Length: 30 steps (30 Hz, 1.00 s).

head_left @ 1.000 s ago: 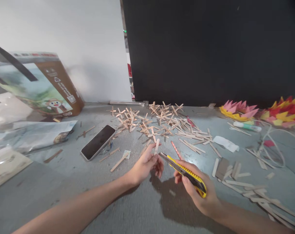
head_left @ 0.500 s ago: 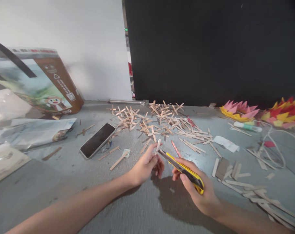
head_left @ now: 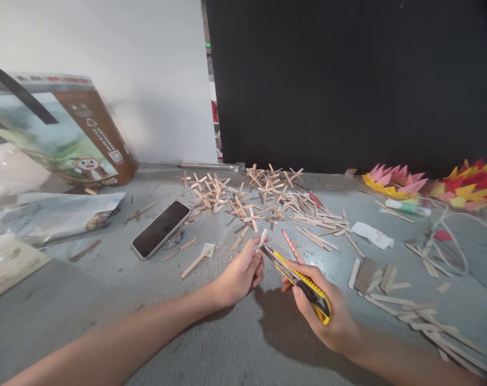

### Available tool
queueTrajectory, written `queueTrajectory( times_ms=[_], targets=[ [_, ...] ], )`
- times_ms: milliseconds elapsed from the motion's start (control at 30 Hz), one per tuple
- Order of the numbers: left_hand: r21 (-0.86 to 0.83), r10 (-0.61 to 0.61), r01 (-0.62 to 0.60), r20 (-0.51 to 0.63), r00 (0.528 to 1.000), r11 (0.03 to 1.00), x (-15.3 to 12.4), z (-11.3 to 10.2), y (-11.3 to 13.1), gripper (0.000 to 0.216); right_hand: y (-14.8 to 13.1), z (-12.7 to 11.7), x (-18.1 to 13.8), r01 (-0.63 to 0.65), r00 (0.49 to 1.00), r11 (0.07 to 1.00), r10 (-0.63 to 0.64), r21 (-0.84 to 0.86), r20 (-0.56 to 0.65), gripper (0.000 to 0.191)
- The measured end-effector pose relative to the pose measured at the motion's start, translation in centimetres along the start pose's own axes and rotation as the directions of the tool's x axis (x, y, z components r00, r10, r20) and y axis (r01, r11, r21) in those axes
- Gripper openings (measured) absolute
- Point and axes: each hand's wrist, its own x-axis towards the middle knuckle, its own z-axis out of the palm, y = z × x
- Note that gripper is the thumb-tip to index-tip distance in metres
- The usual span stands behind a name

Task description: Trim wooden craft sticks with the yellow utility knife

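Note:
My left hand (head_left: 241,274) pinches a short wooden stick (head_left: 262,238) upright, fingers curled closed under it. My right hand (head_left: 326,315) grips a yellow and black utility knife (head_left: 300,282), its blade tip touching the lower part of the stick. Both hands hover just above the grey table (head_left: 235,343). Behind them lies a heap of small wooden crosses (head_left: 263,198) glued from sticks. A red-striped stick (head_left: 290,245) lies just beyond the knife.
A black phone (head_left: 160,229) lies to the left, with a brown carton (head_left: 66,134) and plastic wrappers (head_left: 46,217) farther left. Loose flat sticks (head_left: 407,311) lie right. Paper flowers (head_left: 432,185), a white cable (head_left: 452,236) and a glue tube (head_left: 407,207) sit at the back right.
Both hands shifted slightly toward me and closer together. My left fingers have curled in tighter under the stick, and the knife tip has stayed against it.

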Motion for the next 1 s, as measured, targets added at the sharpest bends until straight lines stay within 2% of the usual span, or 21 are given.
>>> queueTrajectory(
  times_ms=[133,367,533,700,867,1000],
  targets=[
    [0.008,0.018,-0.018,0.010,1.000,1.000,0.1,-0.1,-0.3,0.044,-0.1,0.0,0.1,0.015,1.000,0.997,-0.015,-0.069,-0.008,0.039],
    [-0.074,0.005,-0.003,0.024,1.000,0.997,0.3,-0.1,-0.3,0.040,-0.3,-0.1,0.6,0.006,1.000,1.000,-0.006,-0.030,0.005,0.034],
    [-0.140,-0.005,0.012,0.055,0.999,0.990,0.3,-0.2,-0.1,0.038,-0.6,-0.1,0.6,0.041,0.999,0.995,-0.038,-0.094,0.028,0.036],
    [-0.089,-0.005,0.009,0.047,0.999,0.996,0.2,-0.5,-0.3,0.043,-0.1,-0.1,0.4,0.038,0.999,0.995,-0.036,-0.097,0.029,0.037],
    [-0.132,-0.009,0.019,0.075,0.997,0.991,0.2,-0.5,-0.3,0.050,0.2,0.0,0.6,0.024,1.000,0.996,-0.024,-0.088,0.007,0.038],
    [-0.103,-0.021,0.024,0.030,0.999,0.994,0.0,-0.2,0.1,0.051,-0.3,-0.2,1.0,0.016,1.000,0.998,-0.017,-0.067,-0.022,0.033]
  ],
)
